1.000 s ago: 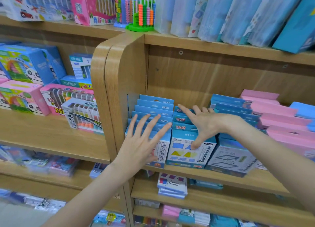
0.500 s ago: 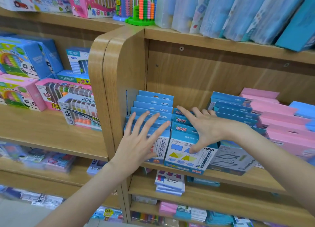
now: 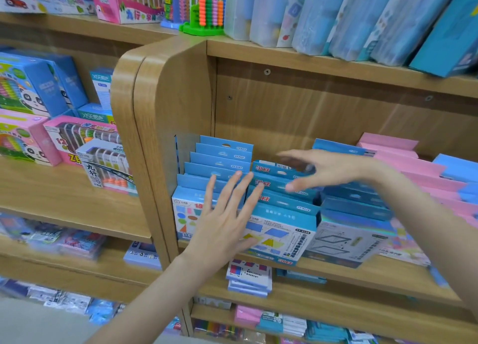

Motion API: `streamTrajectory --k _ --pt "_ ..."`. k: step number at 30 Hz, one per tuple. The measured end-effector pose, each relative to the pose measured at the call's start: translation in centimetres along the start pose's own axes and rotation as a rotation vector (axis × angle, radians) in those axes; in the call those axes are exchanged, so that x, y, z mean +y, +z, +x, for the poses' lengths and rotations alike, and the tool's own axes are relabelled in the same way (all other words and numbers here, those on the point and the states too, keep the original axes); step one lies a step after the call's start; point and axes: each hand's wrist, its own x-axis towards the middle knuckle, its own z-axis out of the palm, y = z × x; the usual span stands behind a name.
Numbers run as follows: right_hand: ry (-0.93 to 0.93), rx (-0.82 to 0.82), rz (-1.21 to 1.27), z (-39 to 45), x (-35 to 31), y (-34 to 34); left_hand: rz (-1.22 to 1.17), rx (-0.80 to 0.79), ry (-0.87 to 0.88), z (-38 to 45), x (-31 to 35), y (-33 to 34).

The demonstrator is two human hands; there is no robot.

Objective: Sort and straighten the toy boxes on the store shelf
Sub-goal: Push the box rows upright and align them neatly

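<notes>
Rows of flat blue toy boxes stand front to back on the wooden shelf (image 3: 388,271). The left row (image 3: 219,155) leans against the side panel, the middle row (image 3: 282,214) carries red lettering on its tabs, and a third row (image 3: 354,209) stands to the right. My left hand (image 3: 227,219) lies flat, fingers spread, across the fronts of the left and middle rows. Over the back of the middle row hovers my right hand (image 3: 323,171), blurred, fingers apart and holding nothing. Pink boxes (image 3: 413,167) fill the right end.
A rounded wooden side panel (image 3: 160,126) separates this bay from the left bay, which holds abacus toy boxes (image 3: 85,147). A green abacus (image 3: 207,10) and tall blue packs (image 3: 362,15) stand on the shelf above. More boxes (image 3: 249,279) lie on the shelf below.
My right hand has lifted off the middle row's front boxes and moved up and back. My left hand has shifted right, onto the middle row's front.
</notes>
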Motion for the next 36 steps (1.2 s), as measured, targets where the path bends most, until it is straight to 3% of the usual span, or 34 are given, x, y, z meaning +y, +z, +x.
streamTrajectory --k 4,11,16,19,23,29,36 --pt "-0.040 0.070 0.121 2.4 3.0 -2.9 0.003 -0.037 0.009 0.4 0.0 -1.1" --pt "-0.078 -0.093 -0.108 9.1 4.2 -4.0 0.075 -0.163 0.129 3.4 -0.1 -3.9" --pt "0.095 -0.237 -0.191 12.4 5.4 -4.1 -0.080 -0.226 0.104 6.5 -1.7 -5.1" --pt "0.183 -0.368 -0.276 14.0 5.7 -2.7 -0.192 -0.369 0.030 8.9 -2.6 -4.8" --pt "0.237 -0.497 -0.509 17.7 7.2 -0.5 -0.199 -0.441 0.009 10.9 -3.5 -3.5" --pt "0.274 -0.473 -0.587 18.3 6.8 0.3 -0.180 -0.338 0.046 12.4 -4.3 -2.6" --pt "0.232 -0.341 -0.552 17.3 6.4 -1.0 -0.233 -0.360 0.090 12.9 -4.6 -2.2"
